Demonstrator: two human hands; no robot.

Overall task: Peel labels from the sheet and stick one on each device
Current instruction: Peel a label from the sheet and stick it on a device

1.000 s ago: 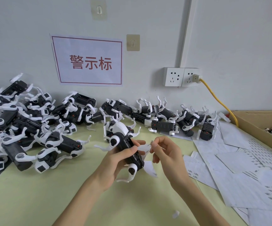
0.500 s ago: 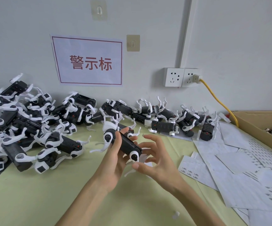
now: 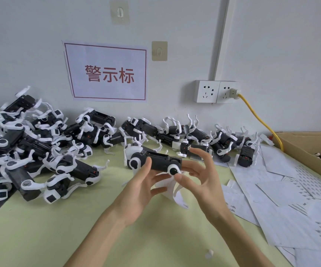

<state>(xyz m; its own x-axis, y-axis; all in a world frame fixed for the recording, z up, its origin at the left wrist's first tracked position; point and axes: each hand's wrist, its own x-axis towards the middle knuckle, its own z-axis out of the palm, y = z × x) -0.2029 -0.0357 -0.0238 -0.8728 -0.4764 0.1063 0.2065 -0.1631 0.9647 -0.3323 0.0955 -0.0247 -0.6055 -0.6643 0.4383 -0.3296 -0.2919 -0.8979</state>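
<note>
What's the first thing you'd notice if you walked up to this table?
The big heap of black-and-white devices piled along the wall on the table's left side grabs the eye first. Right in the middle, the left hand holds one device up while the right hand touches its end. Above the heap hangs a white sign with red characters.

Head camera looks down (close) at table (image 3: 40, 237).
</note>
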